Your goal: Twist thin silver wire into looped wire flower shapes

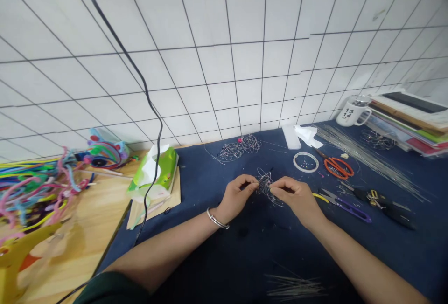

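Note:
Between my two hands is a loose tangle of thin silvery wire (265, 183), bent into loops, just above the dark blue cloth (217, 257). My left hand (238, 196) pinches its left side between thumb and forefinger. From the other side my right hand (296, 196) grips the wire with its fingertips. Beyond the hands lie more coiled wire bundles (241, 148) with a small pink-red bit among them. Close to my right hand are purple-and-yellow handled snips (341, 202). A bunch of short straight wires (296, 287) rests near the front edge.
To the right are orange-handled scissors (338, 166), a white ring (305, 162), black pliers (385, 206), long straight wires (371, 159) and a mug (353, 110). A tissue pack (171, 164), a hanging black cable (143, 82), pipe cleaners (38, 192) and a yellow glue gun (21, 257) are left.

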A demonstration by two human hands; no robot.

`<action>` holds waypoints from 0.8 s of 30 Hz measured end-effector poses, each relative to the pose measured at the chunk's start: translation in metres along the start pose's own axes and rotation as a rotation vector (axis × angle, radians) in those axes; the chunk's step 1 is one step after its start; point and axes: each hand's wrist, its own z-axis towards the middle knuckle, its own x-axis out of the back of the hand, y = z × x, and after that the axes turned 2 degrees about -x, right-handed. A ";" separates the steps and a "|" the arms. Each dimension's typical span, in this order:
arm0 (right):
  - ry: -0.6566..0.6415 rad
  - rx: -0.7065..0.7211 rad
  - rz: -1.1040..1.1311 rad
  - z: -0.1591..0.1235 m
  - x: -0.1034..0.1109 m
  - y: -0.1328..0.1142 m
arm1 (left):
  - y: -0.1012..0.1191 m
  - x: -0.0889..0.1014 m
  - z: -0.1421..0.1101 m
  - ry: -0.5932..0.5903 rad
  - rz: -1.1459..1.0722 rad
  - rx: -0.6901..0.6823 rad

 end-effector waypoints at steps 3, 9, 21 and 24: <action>0.001 -0.031 0.021 0.001 0.004 0.000 | 0.000 0.002 0.002 -0.015 -0.156 0.095; -0.024 -0.036 -0.014 0.004 0.009 0.001 | 0.005 -0.001 0.004 -0.010 -0.319 0.139; -0.005 0.040 -0.197 0.006 0.019 -0.005 | 0.000 0.006 0.013 0.032 -0.394 0.175; -0.010 0.049 -0.208 0.006 0.018 -0.005 | 0.000 0.006 0.014 0.032 -0.394 0.171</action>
